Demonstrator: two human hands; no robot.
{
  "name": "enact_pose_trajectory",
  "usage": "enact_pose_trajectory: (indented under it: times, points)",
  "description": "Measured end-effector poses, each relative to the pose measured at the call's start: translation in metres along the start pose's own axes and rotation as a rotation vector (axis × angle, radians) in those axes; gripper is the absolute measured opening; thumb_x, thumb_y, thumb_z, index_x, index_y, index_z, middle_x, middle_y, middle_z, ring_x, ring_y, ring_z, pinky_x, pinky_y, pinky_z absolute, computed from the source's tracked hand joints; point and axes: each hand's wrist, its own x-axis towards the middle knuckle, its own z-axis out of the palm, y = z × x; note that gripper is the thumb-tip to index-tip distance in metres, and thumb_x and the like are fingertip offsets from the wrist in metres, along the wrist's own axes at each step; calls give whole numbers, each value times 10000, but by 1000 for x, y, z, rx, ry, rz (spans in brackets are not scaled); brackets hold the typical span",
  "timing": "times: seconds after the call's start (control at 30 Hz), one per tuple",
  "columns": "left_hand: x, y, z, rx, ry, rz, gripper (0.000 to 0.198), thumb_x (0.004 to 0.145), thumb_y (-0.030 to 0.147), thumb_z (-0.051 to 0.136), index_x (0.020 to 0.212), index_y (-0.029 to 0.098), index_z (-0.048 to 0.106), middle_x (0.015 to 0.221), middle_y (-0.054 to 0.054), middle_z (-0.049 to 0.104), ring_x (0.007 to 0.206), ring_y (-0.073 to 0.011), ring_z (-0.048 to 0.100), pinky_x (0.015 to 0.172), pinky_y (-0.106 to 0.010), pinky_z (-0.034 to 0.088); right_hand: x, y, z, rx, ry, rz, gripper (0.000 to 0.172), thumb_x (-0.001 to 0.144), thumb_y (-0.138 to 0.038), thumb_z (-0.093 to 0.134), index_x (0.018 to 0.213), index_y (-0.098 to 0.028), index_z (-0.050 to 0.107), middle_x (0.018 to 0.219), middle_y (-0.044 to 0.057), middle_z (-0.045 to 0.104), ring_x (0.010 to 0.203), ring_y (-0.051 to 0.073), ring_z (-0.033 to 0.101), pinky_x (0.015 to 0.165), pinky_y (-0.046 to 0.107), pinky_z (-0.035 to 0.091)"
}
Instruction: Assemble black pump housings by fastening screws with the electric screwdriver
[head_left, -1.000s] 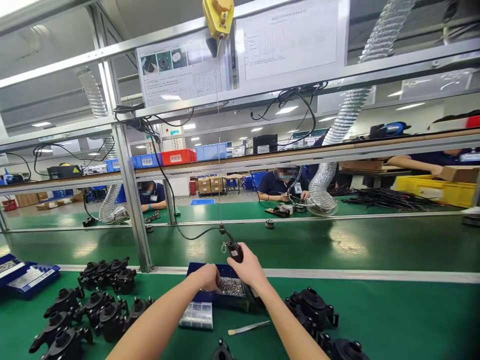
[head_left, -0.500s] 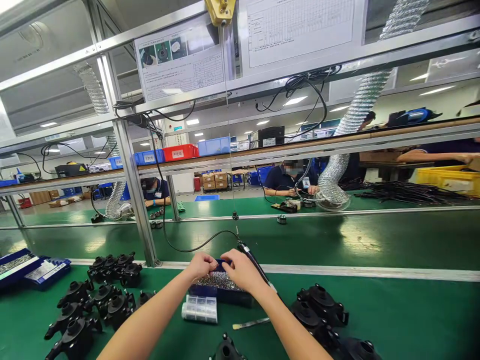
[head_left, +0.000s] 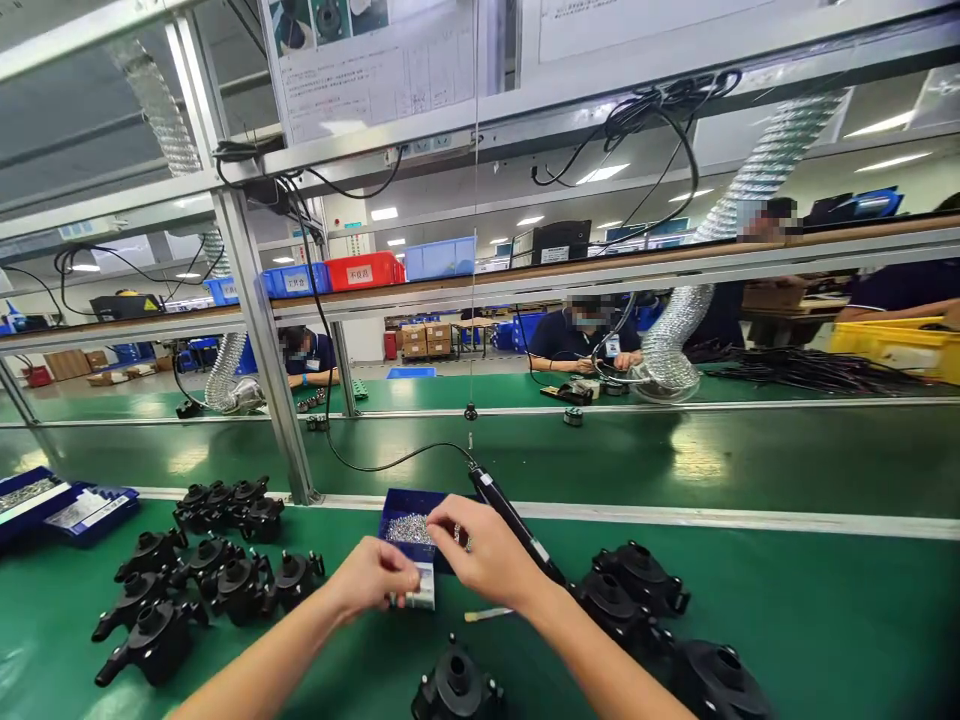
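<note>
My right hand [head_left: 484,555] is closed around a black electric screwdriver [head_left: 517,525] that hangs from a thin cord and trails a black cable. My left hand [head_left: 371,577] is pinched shut just in front of a blue tray of small silver screws [head_left: 409,525], over a small clear box [head_left: 424,598]; what its fingers hold is too small to name. A black plastic housing [head_left: 456,688] stands on the green mat right below both hands.
Several black housings [head_left: 206,580] lie at the left and more [head_left: 637,590] at the right. A pale flat strip [head_left: 487,614] lies beneath my right wrist. Blue trays [head_left: 64,505] sit far left. A metal post [head_left: 262,330] rises behind. People work across the conveyor.
Both hands have drawn back from the screw tray toward me, the left one lower and pinched. The screwdriver has tilted down to the right. The view has dipped, showing the near housing.
</note>
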Motion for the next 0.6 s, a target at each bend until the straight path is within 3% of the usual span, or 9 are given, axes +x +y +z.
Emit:
enact_pose_trajectory:
  times: [0.13,0.27,0.47,0.6]
  points:
    - [-27,-35,22,20,-66,-77,466,522,556,869,596,152,650,507,22,576,423,-98,519,381,-200,289,-49,-21,9,92,-70,-88,107,971,-188,529,907,-229,603,888,42,675,835,205,629,745,316,514]
    - [-35,-54,38,-25,-146,-153,439,561,565,807,565,175,606,476,23,555,368,-99,493,350,-208,365,-84,-19,29,192,8,-69,134,990,-149,487,942,-255,555,902,37,674,846,205,648,758,317,544]
    - [-38,-59,41,-253,-236,-337,290,493,383,786,510,165,596,448,8,519,376,-120,527,313,-206,401,-90,-12,46,222,31,-37,158,1002,-148,457,971,-257,567,867,42,648,809,205,641,714,317,548]
    - [-38,-56,35,-374,-263,-454,242,469,309,791,563,140,646,529,-27,599,383,-113,554,289,-187,419,-91,-12,48,229,25,-4,163,1015,-168,448,961,-251,578,850,39,642,792,199,639,706,317,548]
